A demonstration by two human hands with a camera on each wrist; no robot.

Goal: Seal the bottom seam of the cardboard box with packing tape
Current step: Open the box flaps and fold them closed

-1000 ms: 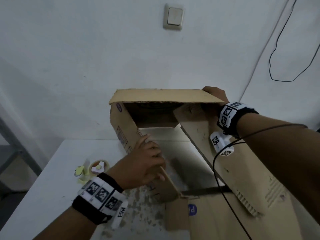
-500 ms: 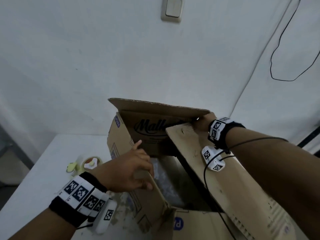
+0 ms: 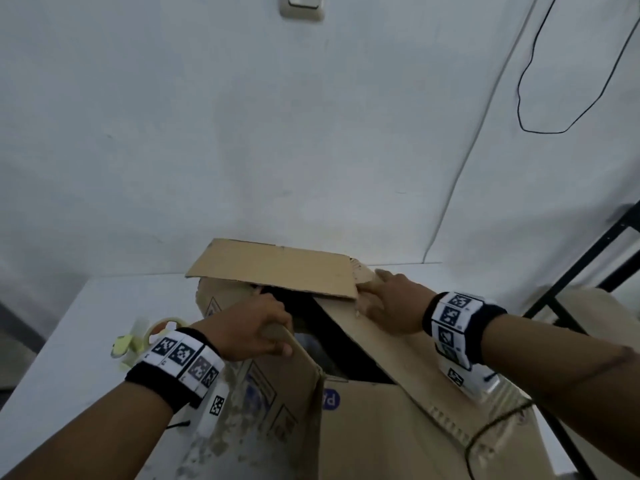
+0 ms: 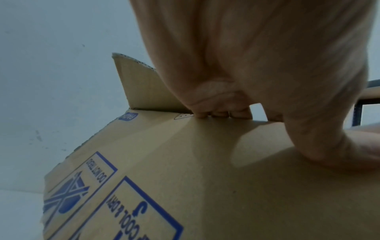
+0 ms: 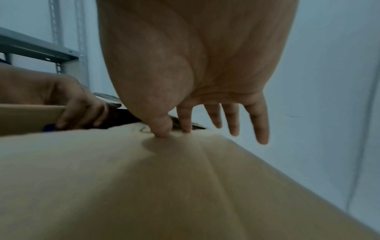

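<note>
looks like a plain storeroom or back room to me: bare white wall (image 3: pixel 242 133) with a light switch (image 3: pixel 302 6) way above the fingers (image 3: pixel 277 308), loose black cable (image 3: pixel 540 98) hanging up right, grey slotted metal shelving (image 5: pixel 41 48) behind them

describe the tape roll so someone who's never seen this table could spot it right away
Start at the white table and find the big cardboard box standing on it. The tape roll lies on the tabletop left of the box, just beyond the left hand. It is the only ring-shaped thing there, beside a pale yellow-green object.
</note>
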